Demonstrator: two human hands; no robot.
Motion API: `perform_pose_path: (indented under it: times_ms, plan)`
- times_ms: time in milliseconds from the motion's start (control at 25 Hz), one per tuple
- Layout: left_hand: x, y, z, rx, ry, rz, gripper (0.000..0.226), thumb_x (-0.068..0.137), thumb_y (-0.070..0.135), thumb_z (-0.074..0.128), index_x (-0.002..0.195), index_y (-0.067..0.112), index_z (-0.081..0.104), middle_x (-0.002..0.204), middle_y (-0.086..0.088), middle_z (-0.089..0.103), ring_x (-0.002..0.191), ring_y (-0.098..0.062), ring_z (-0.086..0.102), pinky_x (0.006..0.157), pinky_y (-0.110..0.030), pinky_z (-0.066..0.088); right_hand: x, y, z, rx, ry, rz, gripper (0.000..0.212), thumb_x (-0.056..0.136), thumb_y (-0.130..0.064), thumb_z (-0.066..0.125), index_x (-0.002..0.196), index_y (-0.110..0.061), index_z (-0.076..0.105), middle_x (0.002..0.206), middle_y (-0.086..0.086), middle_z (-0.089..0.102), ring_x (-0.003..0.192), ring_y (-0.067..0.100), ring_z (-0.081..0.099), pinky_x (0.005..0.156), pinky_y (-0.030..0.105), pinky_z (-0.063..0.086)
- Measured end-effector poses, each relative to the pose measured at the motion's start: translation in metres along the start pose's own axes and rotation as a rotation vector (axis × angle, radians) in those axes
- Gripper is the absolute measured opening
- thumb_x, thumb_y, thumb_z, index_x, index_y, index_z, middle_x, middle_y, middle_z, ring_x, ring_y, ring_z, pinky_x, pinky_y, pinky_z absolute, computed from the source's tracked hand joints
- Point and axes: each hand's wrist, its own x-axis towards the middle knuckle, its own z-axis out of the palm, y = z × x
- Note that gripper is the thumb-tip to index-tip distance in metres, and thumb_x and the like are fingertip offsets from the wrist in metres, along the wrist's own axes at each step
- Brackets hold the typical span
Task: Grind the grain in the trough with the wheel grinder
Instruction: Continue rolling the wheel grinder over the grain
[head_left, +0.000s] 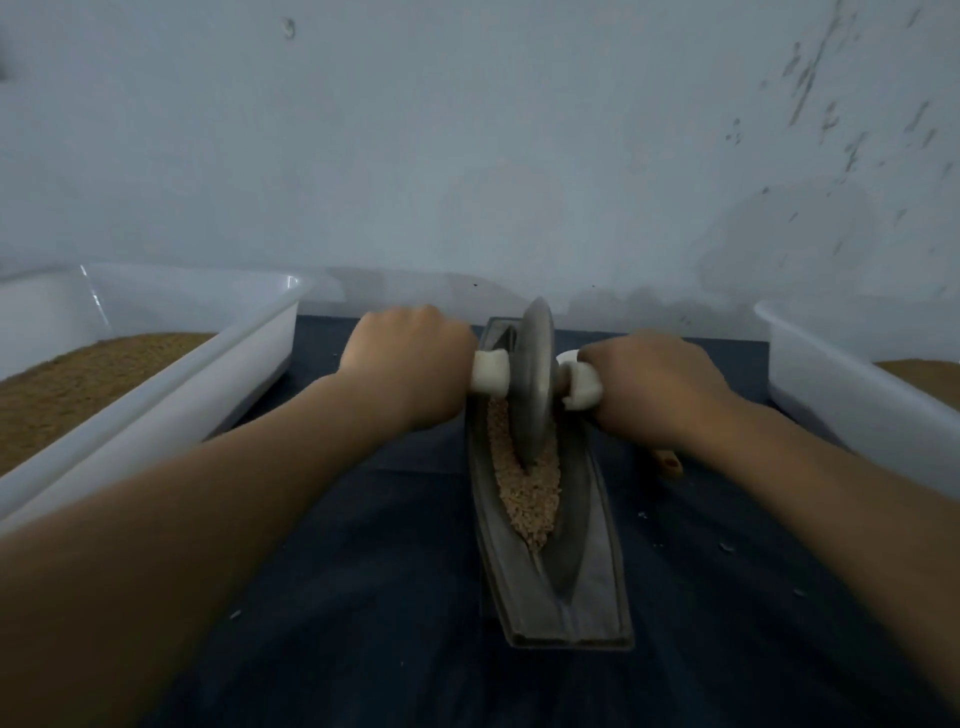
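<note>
A grey boat-shaped trough (597, 587) lies lengthwise on a dark blue cloth in the middle. Pale crushed grain (524, 499) fills its groove in the far and middle part. The grey wheel grinder (535, 379) stands upright in the groove toward the trough's far end, its lower edge in the grain. A white handle (491, 371) sticks out on each side of the wheel. My left hand (408, 358) grips the left handle. My right hand (654, 384) grips the right handle (579, 389). Both arms reach forward from the near corners.
A white plastic tub (171, 374) with brown grain stands at the left. Another white tub (857, 395) stands at the right. A small tan object (670, 462) lies on the cloth under my right wrist. A pale wall rises close behind the trough.
</note>
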Motion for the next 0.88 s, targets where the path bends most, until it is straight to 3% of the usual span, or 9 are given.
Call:
perform_pose_path:
  times_ms: [80,160,320,440,520,640,720,800,880]
  plan:
    - [0.014,0.006,-0.004,-0.013,-0.024,-0.012,0.013,0.090,0.028,0.059,0.101,0.024,0.064,0.081,0.002,0.050,0.070,-0.022,0.052,0.062,-0.034,0.043,0.012,-0.005,-0.005,-0.010,-0.071,0.058,0.010,0.088,-0.037,0.065,0.088,-0.034,0.056,0.086,-0.003,0.062,0.078,0.020,0.058,0.063,0.032,0.044]
    - [-0.001,0.002,-0.001,-0.025,-0.035,0.020,0.011,0.085,0.030,0.063,0.095,0.026,0.064,0.074,0.005,0.048,0.062,-0.019,0.050,0.054,-0.031,0.040,-0.001,0.000,-0.005,0.034,-0.102,0.043,0.014,0.081,-0.038,0.069,0.082,-0.036,0.055,0.081,-0.008,0.063,0.070,0.015,0.059,0.056,0.029,0.044]
    - [-0.032,-0.001,0.015,0.010,0.135,0.043,0.014,0.070,0.037,0.070,0.072,0.031,0.057,0.056,0.010,0.035,0.042,-0.012,0.031,0.043,-0.021,0.017,-0.023,0.004,0.012,-0.045,0.080,-0.044,0.025,0.064,-0.048,0.065,0.080,-0.041,0.048,0.063,-0.014,0.049,0.052,0.007,0.048,0.043,0.022,0.028]
    - [-0.007,0.009,0.007,0.003,0.147,-0.067,0.007,0.089,0.027,0.059,0.095,0.026,0.063,0.077,0.001,0.054,0.068,-0.025,0.057,0.055,-0.032,0.036,0.002,-0.010,0.007,-0.075,0.159,0.037,0.020,0.086,-0.039,0.066,0.084,-0.031,0.048,0.077,-0.005,0.056,0.067,0.020,0.051,0.055,0.028,0.033]
    - [-0.002,0.008,0.007,0.001,0.118,-0.051,0.009,0.090,0.025,0.058,0.099,0.025,0.062,0.080,0.000,0.055,0.075,-0.027,0.060,0.059,-0.034,0.038,0.004,-0.008,0.004,-0.080,0.102,0.057,0.017,0.087,-0.035,0.066,0.087,-0.032,0.050,0.084,-0.002,0.060,0.073,0.023,0.054,0.058,0.030,0.036]
    - [-0.034,-0.001,0.012,-0.010,0.184,0.077,0.021,0.067,0.033,0.076,0.076,0.030,0.057,0.058,0.010,0.022,0.044,-0.011,0.022,0.044,-0.022,0.017,-0.028,0.001,0.013,-0.197,0.249,-0.055,0.031,0.061,-0.040,0.072,0.069,-0.033,0.042,0.057,-0.013,0.034,0.045,0.008,0.027,0.044,0.019,0.016]
    - [-0.039,0.000,0.014,0.031,0.204,0.040,0.034,0.059,0.031,0.079,0.068,0.029,0.046,0.057,0.011,0.013,0.045,-0.009,0.006,0.045,-0.019,0.009,-0.032,-0.004,0.013,-0.239,0.330,-0.058,0.035,0.052,-0.042,0.071,0.064,-0.034,0.040,0.053,-0.015,0.021,0.043,0.003,0.015,0.045,0.015,0.008]
    - [-0.026,0.007,0.012,-0.019,0.182,-0.049,0.014,0.078,0.026,0.068,0.078,0.022,0.054,0.060,0.006,0.030,0.047,-0.015,0.027,0.047,-0.026,0.026,-0.017,-0.014,0.008,-0.151,0.296,-0.022,0.020,0.074,-0.038,0.071,0.077,-0.032,0.052,0.060,-0.008,0.043,0.049,0.016,0.041,0.047,0.022,0.021]
    - [-0.007,0.012,0.004,-0.052,0.086,-0.109,0.007,0.090,0.023,0.057,0.095,0.022,0.062,0.075,0.001,0.045,0.064,-0.022,0.045,0.058,-0.034,0.038,0.000,-0.017,0.001,-0.057,0.135,0.057,0.011,0.087,-0.033,0.066,0.097,-0.030,0.061,0.085,0.001,0.062,0.079,0.027,0.061,0.058,0.030,0.035]
